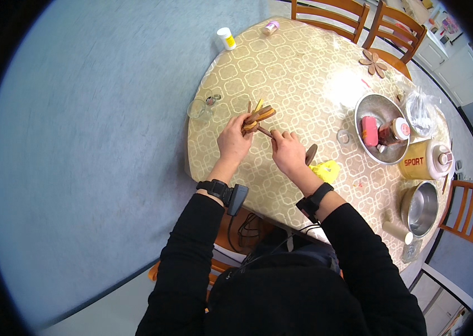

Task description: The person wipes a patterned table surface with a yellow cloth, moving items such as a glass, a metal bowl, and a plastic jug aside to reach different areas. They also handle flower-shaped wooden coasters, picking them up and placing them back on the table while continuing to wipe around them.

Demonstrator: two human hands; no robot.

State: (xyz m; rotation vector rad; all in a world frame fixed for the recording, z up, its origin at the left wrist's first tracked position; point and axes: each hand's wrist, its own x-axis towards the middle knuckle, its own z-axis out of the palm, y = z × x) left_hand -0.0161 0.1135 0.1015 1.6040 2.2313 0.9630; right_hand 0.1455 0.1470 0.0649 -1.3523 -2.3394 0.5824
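Note:
Gripped in my left hand (235,140) is a bundle of brown and yellow pieces (263,114) that look wooden, some with rounded ends. My right hand (289,151) pinches a thin brown stick (265,132), whose far end reaches the bundle; whether it is joined to it I cannot tell. Beside my right wrist a dark brown, oval flat piece (311,154) shows in part. A crumpled yellow item (327,170), perhaps a cloth or bag, lies near it, partly behind my forearm.
On the patterned tablecloth (219,168) stand a mesh strainer (359,109) holding a jar and a pink box, a yellow jug (414,161), a steel bowl (410,206), a glass cup (196,109), a white bottle (226,38) and a flower-shaped brown trivet (372,63). Cables (249,227) hang below.

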